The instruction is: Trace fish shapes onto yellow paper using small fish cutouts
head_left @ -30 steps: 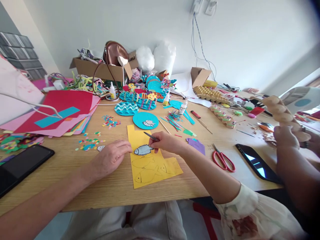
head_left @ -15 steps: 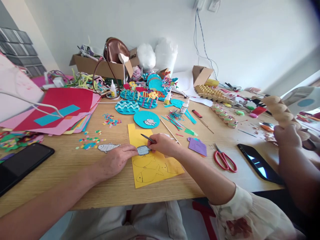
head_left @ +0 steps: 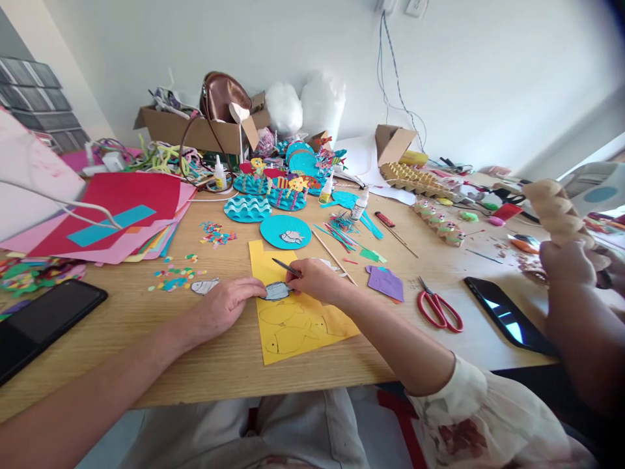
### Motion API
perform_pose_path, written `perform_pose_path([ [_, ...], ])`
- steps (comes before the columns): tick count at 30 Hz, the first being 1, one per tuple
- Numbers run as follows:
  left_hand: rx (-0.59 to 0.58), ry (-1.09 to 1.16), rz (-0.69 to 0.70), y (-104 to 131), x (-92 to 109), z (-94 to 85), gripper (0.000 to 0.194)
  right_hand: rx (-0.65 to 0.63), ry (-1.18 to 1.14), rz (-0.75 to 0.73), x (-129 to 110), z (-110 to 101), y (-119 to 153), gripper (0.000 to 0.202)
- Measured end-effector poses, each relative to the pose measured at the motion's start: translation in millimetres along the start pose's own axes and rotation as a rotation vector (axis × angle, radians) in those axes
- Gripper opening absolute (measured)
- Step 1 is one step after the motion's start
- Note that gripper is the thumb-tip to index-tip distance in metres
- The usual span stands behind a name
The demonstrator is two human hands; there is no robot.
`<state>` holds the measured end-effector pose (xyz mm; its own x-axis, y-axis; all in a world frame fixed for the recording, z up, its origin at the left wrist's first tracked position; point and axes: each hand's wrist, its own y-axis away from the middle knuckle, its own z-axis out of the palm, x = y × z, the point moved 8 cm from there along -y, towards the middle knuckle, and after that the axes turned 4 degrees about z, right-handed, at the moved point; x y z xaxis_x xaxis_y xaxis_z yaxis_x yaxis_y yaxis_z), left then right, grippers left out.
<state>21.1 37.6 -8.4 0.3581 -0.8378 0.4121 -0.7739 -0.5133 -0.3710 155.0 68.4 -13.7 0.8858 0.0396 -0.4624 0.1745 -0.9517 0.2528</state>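
Observation:
A grey-white paper fish cutout [head_left: 277,291] lies on a yellow sheet [head_left: 282,320] that carries several drawn fish outlines. At the cutout's left end, the fingertips of my left hand [head_left: 227,305] press close together on it. My right hand [head_left: 312,280] is closed round a dark pen [head_left: 284,265], which slants up to the left above the sheet; its fingers are by the cutout's right end. Another fish cutout [head_left: 205,286] is partly hidden behind my left hand. A blue disc [head_left: 286,232] with a small paper fish on it sits just beyond the yellow sheet.
Red-handled scissors [head_left: 439,311] and a phone [head_left: 508,314] lie to the right, another phone [head_left: 49,326] to the left. Behind are glue bottles [head_left: 360,205], decorated blue discs and coloured paper [head_left: 131,195]. At far right another person's hand [head_left: 569,260] holds an egg-carton strip [head_left: 554,212].
The fish cutout and my right hand with the pen have shifted slightly left. My left hand has moved a little left, covering more of the other cutout.

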Motion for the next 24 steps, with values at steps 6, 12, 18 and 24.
perform_pose_path([
  [6, -0.055, -0.051, 0.018, 2, 1, 5.5, 0.042, 0.002, 0.044, 0.003, -5, -2, 4, 0.011],
  [12, -0.012, -0.124, 0.108, 1, 8, 6.8, 0.044, 0.024, 0.088, -0.016, -8, -1, 5, 0.011],
  [18, 0.021, -0.185, 0.153, 4, 9, 10.5, 0.042, 0.105, 0.142, -0.004, 2, -12, 5, 0.008],
  [24, 0.042, -0.195, 0.166, 4, 12, 9.9, 0.041, 0.215, 0.226, 0.211, 60, -58, 7, 0.012],
])
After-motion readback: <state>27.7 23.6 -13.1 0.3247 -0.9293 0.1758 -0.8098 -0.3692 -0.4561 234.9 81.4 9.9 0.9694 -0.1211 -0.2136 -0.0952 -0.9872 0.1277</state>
